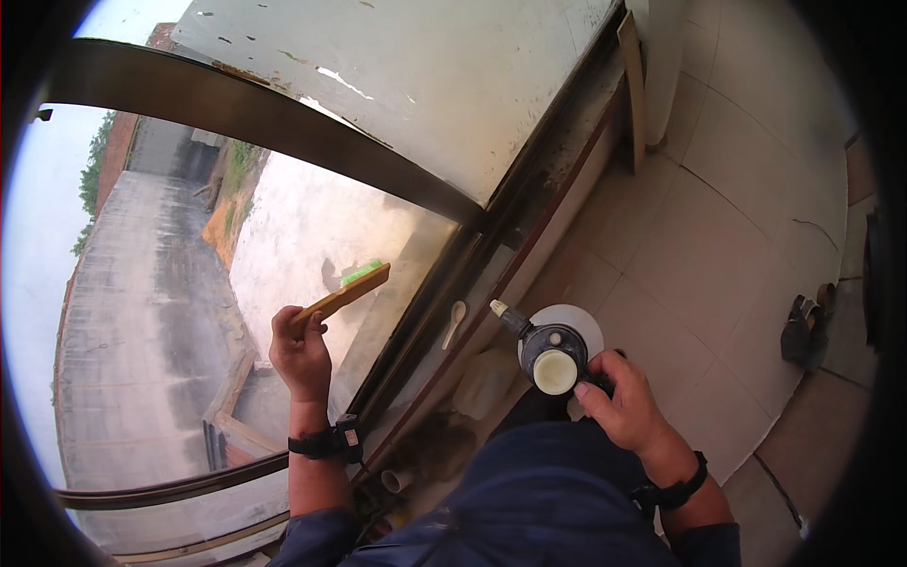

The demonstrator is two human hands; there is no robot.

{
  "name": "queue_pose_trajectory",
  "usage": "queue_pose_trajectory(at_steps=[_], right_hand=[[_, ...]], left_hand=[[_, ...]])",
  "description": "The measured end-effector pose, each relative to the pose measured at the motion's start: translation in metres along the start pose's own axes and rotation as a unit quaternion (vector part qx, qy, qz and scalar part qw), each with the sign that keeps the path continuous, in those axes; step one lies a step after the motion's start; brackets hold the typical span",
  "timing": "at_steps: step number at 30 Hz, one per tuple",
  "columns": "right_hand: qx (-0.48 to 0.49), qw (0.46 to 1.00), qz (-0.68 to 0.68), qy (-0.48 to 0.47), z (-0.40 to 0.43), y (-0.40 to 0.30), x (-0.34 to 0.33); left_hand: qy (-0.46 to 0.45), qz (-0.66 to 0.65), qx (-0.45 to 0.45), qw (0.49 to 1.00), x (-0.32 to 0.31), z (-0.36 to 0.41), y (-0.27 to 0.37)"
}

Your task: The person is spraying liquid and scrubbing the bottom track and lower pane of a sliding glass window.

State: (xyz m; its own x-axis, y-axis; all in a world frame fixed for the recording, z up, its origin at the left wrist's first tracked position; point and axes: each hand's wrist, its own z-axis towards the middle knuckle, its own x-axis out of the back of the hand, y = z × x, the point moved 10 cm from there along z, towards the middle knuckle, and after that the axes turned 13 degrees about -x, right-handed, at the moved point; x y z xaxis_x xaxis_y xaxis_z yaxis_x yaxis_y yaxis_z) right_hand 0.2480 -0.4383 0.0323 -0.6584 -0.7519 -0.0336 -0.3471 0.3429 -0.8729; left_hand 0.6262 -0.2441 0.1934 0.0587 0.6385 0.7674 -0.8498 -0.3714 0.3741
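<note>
My left hand (303,354) grips the end of a wooden-handled brush (347,294) with green bristles. The brush is raised against the window pane (297,234), its bristles facing the glass; whether they touch it I cannot tell. My right hand (620,404) is closed on the handle of a pump spray bottle (558,360) with a dark head, a cream round cap and a light body below. The bottle's nozzle (499,307) points up and left, towards the window sill. Both wrists wear black straps.
A spoon (455,324) lies on the window sill (489,273). A wooden strip (632,92) leans at the sill's far end. Below the sill are a translucent container (485,383) and a pipe piece (397,480). Dark items (806,329) rest on the tiled floor (708,234).
</note>
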Motion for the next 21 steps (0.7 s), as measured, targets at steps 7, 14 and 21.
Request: queue_pose_trajectory(at_steps=[7, 14, 21], right_hand=[[-0.023, 0.999, -0.029, -0.021, 0.001, -0.008, -0.002], [0.011, 1.0, -0.02, -0.009, 0.002, -0.01, -0.005], [0.001, 1.0, -0.022, -0.007, -0.001, -0.01, -0.002]], left_hand=[[-0.069, 0.004, 0.014, 0.998, -0.066, -0.005, -0.021], [0.002, -0.025, 0.022, 0.999, -0.005, 0.011, -0.003], [-0.085, 0.057, -0.025, 0.994, -0.065, -0.003, -0.019]])
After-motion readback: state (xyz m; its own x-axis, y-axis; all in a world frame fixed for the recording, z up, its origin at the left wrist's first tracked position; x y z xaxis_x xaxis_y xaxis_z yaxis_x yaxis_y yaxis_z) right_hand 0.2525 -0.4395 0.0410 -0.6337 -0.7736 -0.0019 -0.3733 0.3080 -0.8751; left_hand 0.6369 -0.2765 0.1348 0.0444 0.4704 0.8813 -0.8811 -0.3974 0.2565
